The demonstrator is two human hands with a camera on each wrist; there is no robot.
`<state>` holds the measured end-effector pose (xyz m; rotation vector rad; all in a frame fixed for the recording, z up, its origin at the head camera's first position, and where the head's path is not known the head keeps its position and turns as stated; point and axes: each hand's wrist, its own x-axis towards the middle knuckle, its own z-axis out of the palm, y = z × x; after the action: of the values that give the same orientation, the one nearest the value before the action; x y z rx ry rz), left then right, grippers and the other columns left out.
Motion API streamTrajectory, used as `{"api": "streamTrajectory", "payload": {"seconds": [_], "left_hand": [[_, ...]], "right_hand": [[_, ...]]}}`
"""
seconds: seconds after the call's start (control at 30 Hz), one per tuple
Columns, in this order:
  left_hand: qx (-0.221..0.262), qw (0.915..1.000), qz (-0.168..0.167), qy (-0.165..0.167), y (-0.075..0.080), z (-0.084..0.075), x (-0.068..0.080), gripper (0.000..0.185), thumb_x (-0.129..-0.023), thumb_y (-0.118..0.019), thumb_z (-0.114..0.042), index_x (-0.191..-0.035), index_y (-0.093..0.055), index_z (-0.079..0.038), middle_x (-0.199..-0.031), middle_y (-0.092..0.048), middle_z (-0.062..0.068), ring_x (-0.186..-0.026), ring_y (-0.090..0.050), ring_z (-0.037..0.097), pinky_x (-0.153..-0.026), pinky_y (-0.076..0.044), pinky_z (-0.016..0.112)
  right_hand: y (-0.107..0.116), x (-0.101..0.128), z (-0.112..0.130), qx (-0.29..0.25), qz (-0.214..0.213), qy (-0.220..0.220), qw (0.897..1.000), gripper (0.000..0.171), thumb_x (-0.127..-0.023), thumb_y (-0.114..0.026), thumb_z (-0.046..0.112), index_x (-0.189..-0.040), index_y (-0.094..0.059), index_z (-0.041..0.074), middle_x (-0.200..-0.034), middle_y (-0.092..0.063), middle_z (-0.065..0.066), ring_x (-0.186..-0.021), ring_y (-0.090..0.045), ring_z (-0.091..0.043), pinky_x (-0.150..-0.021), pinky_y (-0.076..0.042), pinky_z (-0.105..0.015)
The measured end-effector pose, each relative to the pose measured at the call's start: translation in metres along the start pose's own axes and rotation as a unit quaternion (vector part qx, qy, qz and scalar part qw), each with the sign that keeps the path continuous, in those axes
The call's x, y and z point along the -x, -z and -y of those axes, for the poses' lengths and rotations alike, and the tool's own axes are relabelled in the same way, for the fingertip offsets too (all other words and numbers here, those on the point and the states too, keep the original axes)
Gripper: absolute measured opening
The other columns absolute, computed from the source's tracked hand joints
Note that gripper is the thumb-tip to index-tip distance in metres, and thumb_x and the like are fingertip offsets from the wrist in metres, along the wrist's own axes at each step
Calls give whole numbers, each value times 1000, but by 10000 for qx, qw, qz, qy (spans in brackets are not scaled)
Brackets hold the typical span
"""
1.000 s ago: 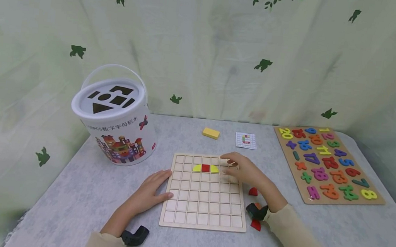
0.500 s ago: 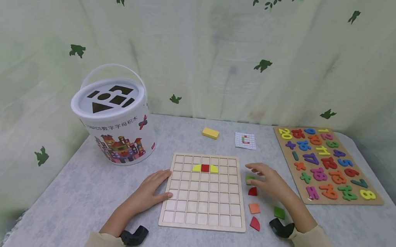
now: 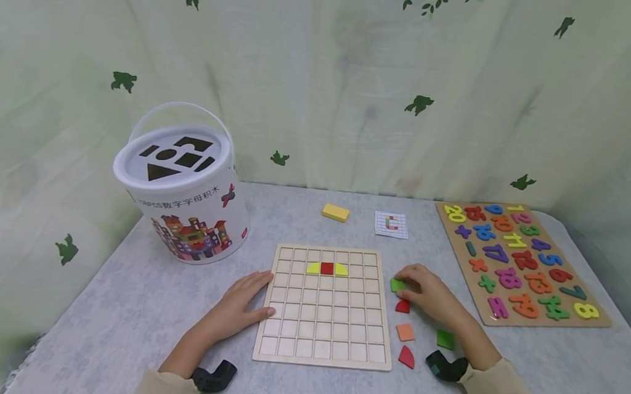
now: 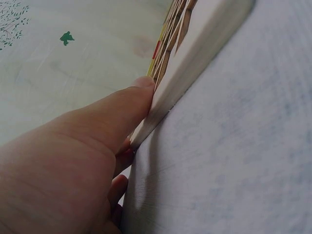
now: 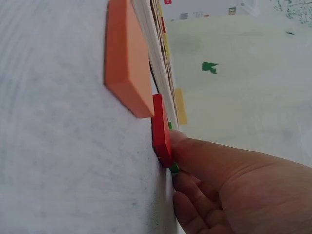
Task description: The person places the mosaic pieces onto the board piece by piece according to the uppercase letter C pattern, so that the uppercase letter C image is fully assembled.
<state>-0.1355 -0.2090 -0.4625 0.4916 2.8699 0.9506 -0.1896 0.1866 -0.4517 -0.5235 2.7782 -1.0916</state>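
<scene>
In the head view a wooden grid board [image 3: 325, 315] lies on the table. A red square [image 3: 327, 268] sits in its grid between two yellow quarter-round pieces [image 3: 313, 268]. My left hand [image 3: 237, 305] rests along the board's left edge, thumb on the rim, fingers fairly straight. Right of the board, my right hand [image 3: 430, 292] pinches a green square [image 3: 397, 285] between thumb and fingers, low at the table. Close by the thumb lies a red quarter-round piece [image 5: 162, 131], with an orange square [image 5: 127, 58] nearer the right wrist camera.
Another red quarter-round piece [image 3: 407, 357] and a second green square [image 3: 446, 339] lie near the right wrist. Behind the board are a yellow block [image 3: 336, 213] and a pattern card [image 3: 392, 224]. A white bucket [image 3: 181, 205] stands left; a number puzzle board [image 3: 521, 266] lies right.
My right hand has moved from the board's upper right corner rightward to the green square, and its fingers have closed on that piece. The left hand stays in place.
</scene>
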Motion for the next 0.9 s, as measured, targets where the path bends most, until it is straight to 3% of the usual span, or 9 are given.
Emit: {"api": "streamTrajectory", "payload": {"seconds": [0.23,0.53,0.9], "left_hand": [[42,9999,56,75,2,-2,1,76,-81,-61,-47,-141,-30,-13,-144,-28,5,-133,-16,26,-104,-15,51],[21,10000,29,41,1,-1,1,76,-81,-61,-47,-141,-30,-13,-144,-29,5,-133,-17,26,-104,-15,50],[-38,10000,-22,-12,1,-1,0,75,-81,-62,-46,-141,-32,-12,-143,-30,5,-132,-18,27,-104,-16,50]], "right_hand": [[4,-5,7,95,34,-45,9999,29,-83,-66,19,-110,-61,10,-106,-56,-4,-93,-52,-19,-81,-47,-38],[4,-22,45,-93,-197,737,9970,30,-83,-65,15,-112,-60,7,-105,-58,-3,-93,-53,-19,-78,-47,-36],[-31,-44,94,-601,-142,1616,9849,29,-83,-65,15,-110,-61,4,-102,-57,-2,-90,-53,-20,-75,-47,-34]]}}
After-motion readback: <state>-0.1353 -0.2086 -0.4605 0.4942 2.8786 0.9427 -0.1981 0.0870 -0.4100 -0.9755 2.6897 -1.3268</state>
